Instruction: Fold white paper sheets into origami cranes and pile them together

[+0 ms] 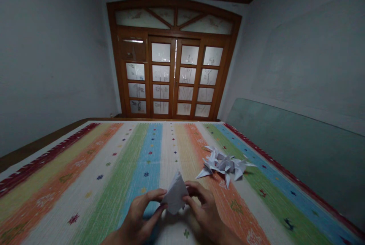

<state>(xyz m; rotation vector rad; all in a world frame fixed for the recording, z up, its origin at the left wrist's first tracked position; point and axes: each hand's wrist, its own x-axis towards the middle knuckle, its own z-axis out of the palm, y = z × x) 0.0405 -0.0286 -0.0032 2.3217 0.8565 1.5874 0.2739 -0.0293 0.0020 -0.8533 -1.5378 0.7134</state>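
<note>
A piece of folded white paper, roughly kite-shaped with a point at the top, is held upright just above the striped cloth. My left hand pinches its left edge between thumb and fingers. On the other side, my right hand grips the right edge the same way, thumb towards me. Some of the fingers behind the paper are hidden. Beyond my right hand, a pile of folded white paper cranes lies on the cloth, their pointed tips sticking out in several directions.
A tablecloth with coloured stripes and small woven motifs covers the table. At the right, a pale greenish panel stands along the table's edge. Wooden doors with frosted panes are at the far end, between white walls.
</note>
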